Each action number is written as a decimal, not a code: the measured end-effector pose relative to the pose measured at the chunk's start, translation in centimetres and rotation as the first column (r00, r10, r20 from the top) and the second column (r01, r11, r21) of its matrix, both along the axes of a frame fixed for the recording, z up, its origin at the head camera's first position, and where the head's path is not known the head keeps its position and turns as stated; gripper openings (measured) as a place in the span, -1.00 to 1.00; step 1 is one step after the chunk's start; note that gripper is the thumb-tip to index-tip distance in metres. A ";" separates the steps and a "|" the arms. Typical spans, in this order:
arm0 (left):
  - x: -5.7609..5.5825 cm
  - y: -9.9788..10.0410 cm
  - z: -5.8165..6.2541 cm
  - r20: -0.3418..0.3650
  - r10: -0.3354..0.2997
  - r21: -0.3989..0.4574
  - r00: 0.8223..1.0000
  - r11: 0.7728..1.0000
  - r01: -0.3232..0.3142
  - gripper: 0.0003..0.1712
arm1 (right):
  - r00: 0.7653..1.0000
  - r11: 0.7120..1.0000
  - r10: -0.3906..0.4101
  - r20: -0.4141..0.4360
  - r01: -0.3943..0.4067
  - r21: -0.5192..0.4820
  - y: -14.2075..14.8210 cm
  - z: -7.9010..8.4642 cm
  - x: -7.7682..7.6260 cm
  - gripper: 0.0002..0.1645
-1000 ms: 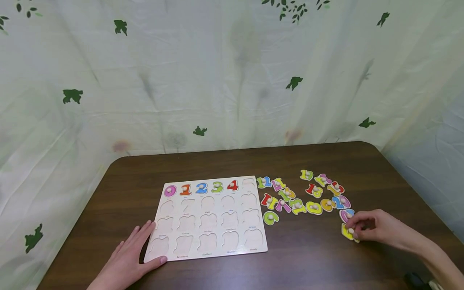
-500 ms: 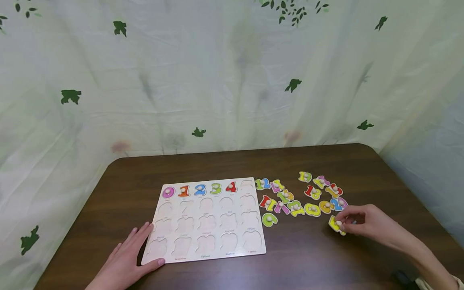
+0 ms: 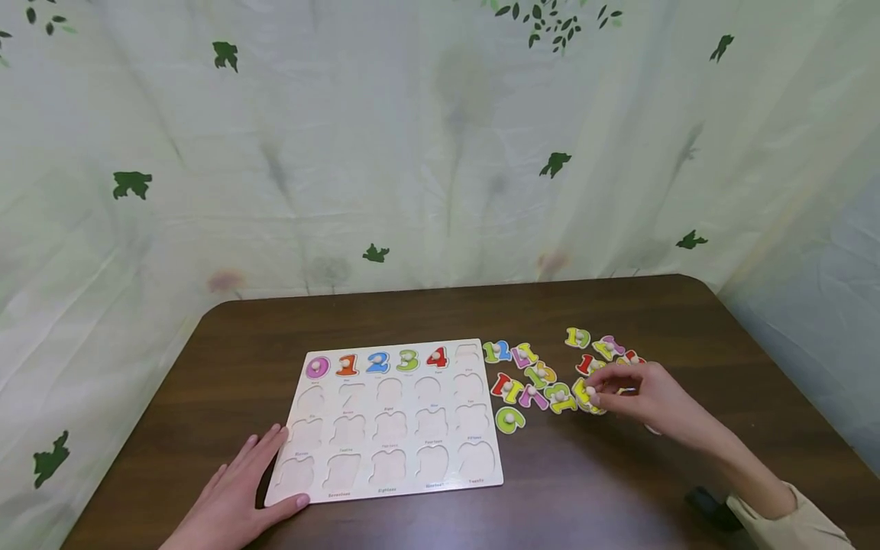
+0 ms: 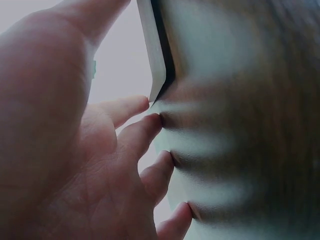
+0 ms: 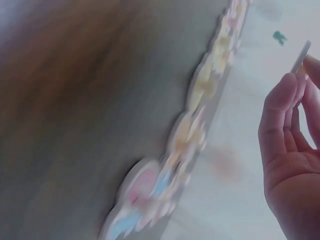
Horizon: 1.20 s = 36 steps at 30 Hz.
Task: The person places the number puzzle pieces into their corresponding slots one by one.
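Note:
A white wooden number puzzle board [image 3: 365,473] lies on the table, with pieces 0 to 4 set along its top row and bare recesses elsewhere. My left hand [image 3: 230,496] lies at its left side, thumb over the front left corner and fingers extended; in the left wrist view the fingertips [image 4: 154,121] touch the table. My right hand [image 3: 649,401] pinches a yellow number piece [image 3: 581,391] by its knob above the loose pieces. In the right wrist view only this piece's thin edge [image 5: 301,56] shows, so its numeral cannot be read.
Loose number pieces cluster right of the board, among them a green one [image 3: 510,419], a purple 7 [image 3: 532,396] and a 12 [image 3: 497,351]. Several are partly behind the right hand. A dark object [image 3: 711,510] is near the right wrist. A leaf-patterned curtain [image 3: 440,153] hangs behind the table [image 3: 564,489].
My right hand has lifted the yellow piece from the right end of the loose pieces and carried it left. The left hand stays at the board's corner. The view has shifted slightly.

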<state>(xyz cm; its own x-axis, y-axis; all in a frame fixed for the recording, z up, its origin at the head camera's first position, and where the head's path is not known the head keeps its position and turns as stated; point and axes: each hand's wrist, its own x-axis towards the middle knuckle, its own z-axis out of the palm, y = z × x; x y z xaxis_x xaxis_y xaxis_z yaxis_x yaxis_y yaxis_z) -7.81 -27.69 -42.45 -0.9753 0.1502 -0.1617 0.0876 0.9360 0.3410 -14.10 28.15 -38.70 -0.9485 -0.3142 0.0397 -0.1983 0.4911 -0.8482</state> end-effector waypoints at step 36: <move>0.3 0.1 0.1 -0.026 0.007 0.047 1.000 0.999 -0.006 0.26 | 0.994 0.995 -0.099 0.053 0.099 0.001 -13.3 -0.3 -9.1 -0.83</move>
